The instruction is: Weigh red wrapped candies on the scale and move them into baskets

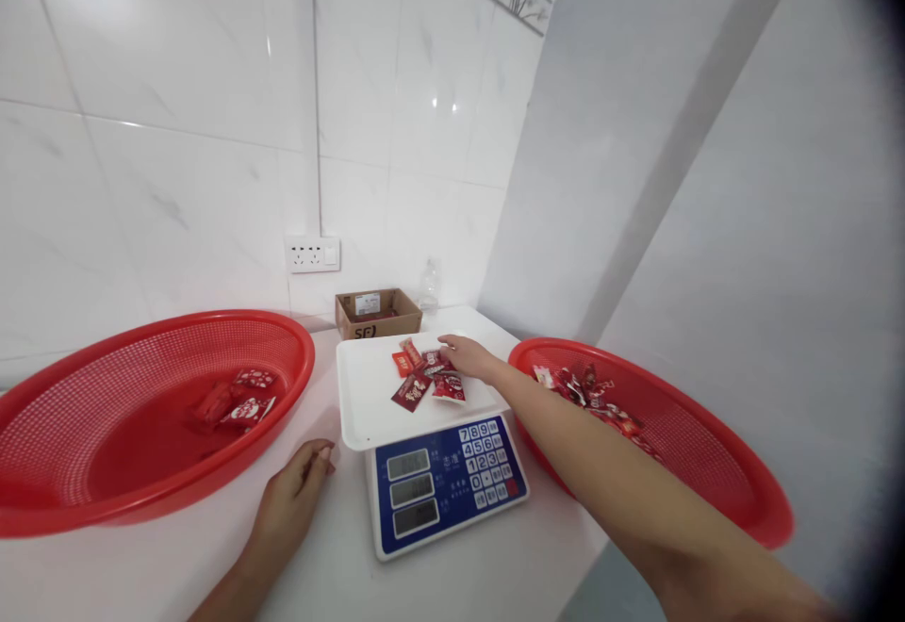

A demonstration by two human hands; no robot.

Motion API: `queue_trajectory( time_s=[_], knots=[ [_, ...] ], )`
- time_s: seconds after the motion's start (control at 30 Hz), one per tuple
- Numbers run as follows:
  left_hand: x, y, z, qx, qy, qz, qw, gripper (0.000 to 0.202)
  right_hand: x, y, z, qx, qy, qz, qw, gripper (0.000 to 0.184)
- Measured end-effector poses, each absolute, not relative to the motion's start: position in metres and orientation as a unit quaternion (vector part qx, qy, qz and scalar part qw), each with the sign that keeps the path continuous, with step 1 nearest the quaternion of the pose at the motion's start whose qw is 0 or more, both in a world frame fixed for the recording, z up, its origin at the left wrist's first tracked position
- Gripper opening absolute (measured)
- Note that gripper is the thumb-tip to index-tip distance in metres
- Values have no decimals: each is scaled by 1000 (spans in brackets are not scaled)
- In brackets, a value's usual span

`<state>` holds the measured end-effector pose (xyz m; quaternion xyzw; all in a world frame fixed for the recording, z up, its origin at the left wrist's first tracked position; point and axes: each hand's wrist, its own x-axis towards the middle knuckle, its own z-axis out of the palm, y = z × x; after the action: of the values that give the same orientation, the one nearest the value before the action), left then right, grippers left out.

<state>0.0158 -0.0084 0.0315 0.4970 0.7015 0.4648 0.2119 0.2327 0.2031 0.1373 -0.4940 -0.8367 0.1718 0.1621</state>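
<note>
Several small red and dark-red snack packets lie in a loose group on the white tray of a digital scale. Over the right part of that tray is my right hand, its fingers stretched towards the packets. The fingertips are at the edge of the group, and I see nothing gripped in them. My left hand rests on the table left of the scale, fingers curled in and nothing showing in them. Three displays and a keypad face me on the scale's blue front; the digits are too faint to read.
A large red basket on the left holds a few red packets. Another red basket on the right holds more wrapped pieces. Behind the scale stand an open cardboard box and a clear plastic bottle, near the tiled wall.
</note>
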Motion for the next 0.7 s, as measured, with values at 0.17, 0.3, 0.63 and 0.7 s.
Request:
queue_trajectory(
  time_s=[0.17, 0.3, 0.63, 0.7],
  knots=[
    [16, -8, 32, 502, 700, 464, 207, 38, 236, 200, 136, -485, -824, 212, 202, 41],
    [15, -8, 30, 503, 704, 455, 209, 38, 241, 193, 136, -485, -805, 225, 258, 40],
    [19, -10, 36, 503, 701, 470, 188, 34, 291, 66, 102, -416, -686, 250, 542, 24],
    [20, -10, 37, 503, 703, 469, 180, 34, 301, 36, 83, -405, -701, 244, 534, 21]
  ],
)
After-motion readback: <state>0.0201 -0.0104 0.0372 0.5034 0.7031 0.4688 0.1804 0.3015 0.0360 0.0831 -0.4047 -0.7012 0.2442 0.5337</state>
